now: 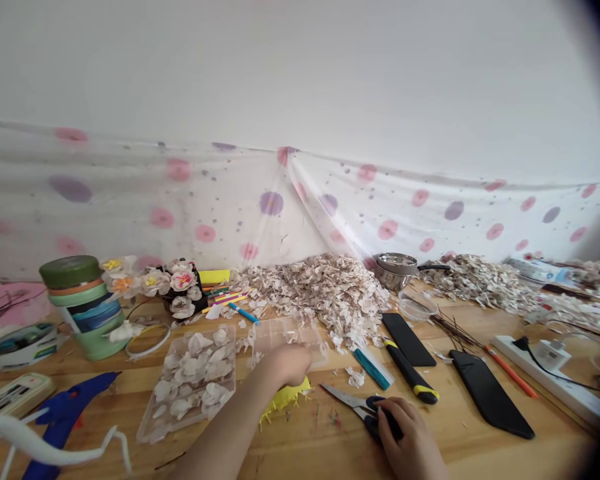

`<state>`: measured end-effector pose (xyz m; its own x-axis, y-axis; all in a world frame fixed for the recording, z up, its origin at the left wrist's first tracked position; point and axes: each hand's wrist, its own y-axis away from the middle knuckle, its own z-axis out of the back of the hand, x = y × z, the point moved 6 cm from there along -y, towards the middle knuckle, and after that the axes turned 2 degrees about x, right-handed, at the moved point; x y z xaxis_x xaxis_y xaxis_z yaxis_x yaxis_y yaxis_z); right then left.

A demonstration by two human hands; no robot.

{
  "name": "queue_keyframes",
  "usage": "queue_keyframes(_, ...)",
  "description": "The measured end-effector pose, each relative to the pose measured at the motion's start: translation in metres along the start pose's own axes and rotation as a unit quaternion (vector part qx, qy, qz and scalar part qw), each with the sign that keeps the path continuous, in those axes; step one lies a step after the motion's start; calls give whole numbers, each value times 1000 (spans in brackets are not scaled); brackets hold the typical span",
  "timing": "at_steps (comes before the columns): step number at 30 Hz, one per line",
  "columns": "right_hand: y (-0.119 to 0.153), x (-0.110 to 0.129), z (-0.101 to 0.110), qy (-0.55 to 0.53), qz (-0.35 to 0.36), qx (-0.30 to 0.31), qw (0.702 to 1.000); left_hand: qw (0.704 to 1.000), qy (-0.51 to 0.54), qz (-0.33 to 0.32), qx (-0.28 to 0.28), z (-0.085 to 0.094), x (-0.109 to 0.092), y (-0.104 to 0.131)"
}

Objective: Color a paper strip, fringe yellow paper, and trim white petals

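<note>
My right hand (411,437) has its fingers curled on the dark handles of a pair of scissors (347,398), which lies on the wooden table with its blades parted and pointing left. My left hand (294,364) reaches forward above a yellow piece with a fringed, spiky edge (286,403); its fingers are turned away, so their grip is hidden. Just beyond that hand is a clear compartment box (285,328). Another clear box (199,373), full of pale petal-like pieces, sits left of my forearm. Tiny coloured bits (334,419) are scattered between the hands.
Behind lies a large heap of pale flakes (325,293). Right of the scissors are a yellow-black utility knife (410,370), black slabs (493,393) and a power strip (555,377). At left stand a blue glue gun (73,407), green jar (85,307) and finished flowers (183,283).
</note>
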<state>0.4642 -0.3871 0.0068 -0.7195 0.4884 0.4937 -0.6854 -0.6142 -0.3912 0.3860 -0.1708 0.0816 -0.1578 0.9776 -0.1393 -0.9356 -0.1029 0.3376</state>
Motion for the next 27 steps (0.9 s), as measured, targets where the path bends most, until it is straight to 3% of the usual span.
queue_keyframes(8, 5, 11, 10, 39, -49, -31, 998, 999, -10, 3, 32, -2, -11, 6)
queue_keyframes(21, 9, 19, 17, 60, -73, -26, 995, 999, 12, 23, 38, -15, -1, -5)
queue_keyframes(27, 13, 15, 19, 43, -78, -32, 995, 999, 11, 32, 24, -8, -6, 0)
